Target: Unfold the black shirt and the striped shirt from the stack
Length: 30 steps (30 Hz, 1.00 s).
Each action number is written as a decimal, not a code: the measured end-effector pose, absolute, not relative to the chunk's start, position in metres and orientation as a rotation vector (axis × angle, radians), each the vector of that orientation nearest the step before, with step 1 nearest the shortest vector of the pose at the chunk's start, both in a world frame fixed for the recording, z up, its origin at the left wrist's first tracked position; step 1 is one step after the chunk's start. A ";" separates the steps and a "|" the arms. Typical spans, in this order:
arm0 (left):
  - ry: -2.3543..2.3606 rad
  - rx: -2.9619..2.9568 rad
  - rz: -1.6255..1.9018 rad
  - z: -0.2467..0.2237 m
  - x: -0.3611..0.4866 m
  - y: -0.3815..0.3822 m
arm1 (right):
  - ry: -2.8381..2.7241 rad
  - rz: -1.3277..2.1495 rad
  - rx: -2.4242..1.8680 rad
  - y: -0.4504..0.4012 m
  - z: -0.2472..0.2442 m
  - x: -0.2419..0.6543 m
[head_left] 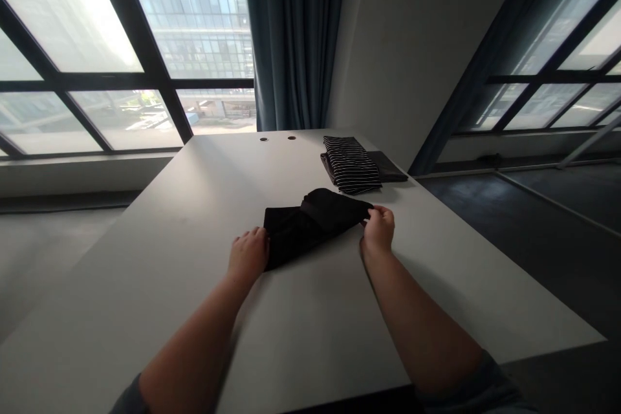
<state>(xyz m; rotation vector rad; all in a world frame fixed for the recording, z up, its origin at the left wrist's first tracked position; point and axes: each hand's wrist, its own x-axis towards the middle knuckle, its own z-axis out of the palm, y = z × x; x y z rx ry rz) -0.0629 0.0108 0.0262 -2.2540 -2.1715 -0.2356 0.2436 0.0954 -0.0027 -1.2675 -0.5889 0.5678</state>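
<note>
A black cloth (310, 223), partly folded over itself, lies across the middle of the white table. My left hand (250, 252) grips its left edge, the fingers curled together against the fabric. At the cloth's right end, my right hand (379, 228) pinches the tapered corner between thumb and fingers. That corner looks slightly raised. Just beyond the black cloth is a folded striped black-and-white cloth (352, 165), resting partly on a dark grey folded cloth (388, 167).
The white table (194, 207) extends to both sides and away from me, with two round holes near its far edge. Behind it hang blue curtains (295, 39) beside large windows. A pale metal bar (557, 210) runs low on the right.
</note>
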 end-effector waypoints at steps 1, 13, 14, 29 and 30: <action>-2.240 -2.153 -0.260 0.030 -0.071 0.013 | -0.645 0.428 -1.335 0.094 0.000 0.247; -2.162 -1.973 -0.536 0.049 -0.113 0.014 | -2.343 0.174 -1.539 0.063 -0.001 0.206; -2.027 -2.119 -0.593 0.044 -0.106 0.014 | -2.310 0.167 -1.595 0.065 0.000 0.208; -2.626 -1.768 -0.091 0.029 -0.140 0.026 | -1.498 -0.061 -1.896 0.083 0.024 0.302; -2.650 -1.665 -0.161 0.031 -0.152 0.026 | -1.481 -0.043 -1.970 0.083 0.024 0.311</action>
